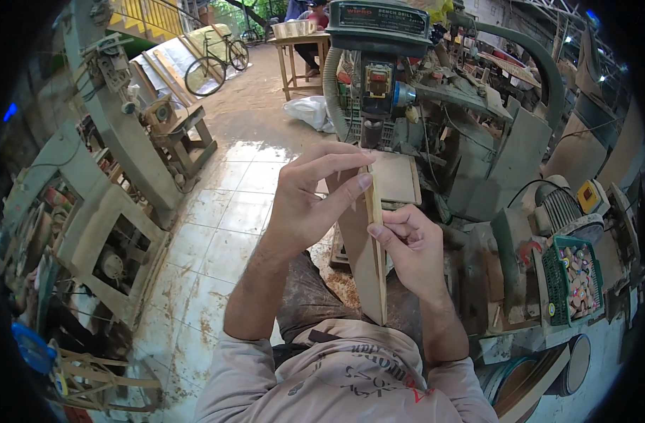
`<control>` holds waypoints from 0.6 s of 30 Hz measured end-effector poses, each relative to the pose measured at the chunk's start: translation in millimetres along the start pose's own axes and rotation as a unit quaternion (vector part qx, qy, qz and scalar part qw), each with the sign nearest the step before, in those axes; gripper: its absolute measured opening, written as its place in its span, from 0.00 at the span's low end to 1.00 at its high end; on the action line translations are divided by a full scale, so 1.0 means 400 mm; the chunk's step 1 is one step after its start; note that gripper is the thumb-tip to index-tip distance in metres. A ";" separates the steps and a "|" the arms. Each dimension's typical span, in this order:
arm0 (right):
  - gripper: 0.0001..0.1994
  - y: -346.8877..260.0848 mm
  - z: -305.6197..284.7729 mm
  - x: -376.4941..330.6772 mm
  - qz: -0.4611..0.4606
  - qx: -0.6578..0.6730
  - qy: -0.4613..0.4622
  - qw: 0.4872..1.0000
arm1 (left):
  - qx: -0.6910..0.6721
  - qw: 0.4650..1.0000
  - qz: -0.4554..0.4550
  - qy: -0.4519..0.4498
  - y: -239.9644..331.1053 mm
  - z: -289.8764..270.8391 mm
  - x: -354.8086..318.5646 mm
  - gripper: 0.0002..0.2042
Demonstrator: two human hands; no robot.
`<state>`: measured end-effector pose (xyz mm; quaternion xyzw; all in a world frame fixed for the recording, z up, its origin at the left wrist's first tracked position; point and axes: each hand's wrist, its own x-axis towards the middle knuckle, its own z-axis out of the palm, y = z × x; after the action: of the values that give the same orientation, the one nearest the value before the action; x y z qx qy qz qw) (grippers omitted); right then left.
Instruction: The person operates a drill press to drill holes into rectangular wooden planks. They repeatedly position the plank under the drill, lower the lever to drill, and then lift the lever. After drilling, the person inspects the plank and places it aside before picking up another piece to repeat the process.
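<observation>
A flat wooden board (361, 261) stands on edge in front of my body, its narrow pale edge facing up. My left hand (312, 194) is closed at the board's far end, thumb and fingertips at the top edge. Partway along that edge, my right hand (414, 247) pinches the board between thumb and curled fingers. The near end reaches down to my lap, between my thighs. Just beyond my hands is a bench drill (379, 77), with a square pale panel (400, 176) below its head.
On the right, a green plastic basket (552, 285) of small pieces stands near an electric motor (561, 206). Dusty machine frames (125, 247) line the left. Farther off are a bicycle (216, 63), a wooden table (288, 70) and a seated person (314, 17). Sawdust (345, 287) lies below the board.
</observation>
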<state>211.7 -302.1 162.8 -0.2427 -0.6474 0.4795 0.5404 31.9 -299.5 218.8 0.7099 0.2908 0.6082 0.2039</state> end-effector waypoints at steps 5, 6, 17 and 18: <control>0.07 0.002 0.003 0.002 0.016 0.006 0.005 1.000 | 0.009 0.999 -0.042 0.005 -0.006 -0.002 0.008 0.13; 0.08 0.004 0.002 0.001 0.016 0.016 0.005 1.000 | 0.016 0.999 -0.045 -0.001 -0.009 -0.004 0.011 0.13; 0.11 0.047 -0.017 -0.021 0.010 -0.093 0.000 0.996 | 0.040 0.998 -0.041 -0.001 -0.035 0.005 0.030 0.13; 0.11 0.048 -0.017 -0.021 0.013 -0.102 0.006 0.995 | 0.046 0.998 -0.031 -0.001 -0.036 0.006 0.032 0.13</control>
<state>216.4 -298.5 141.8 -0.3079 -0.6863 0.4165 0.5105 33.1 -280.1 218.6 0.7098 0.3401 0.5866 0.1908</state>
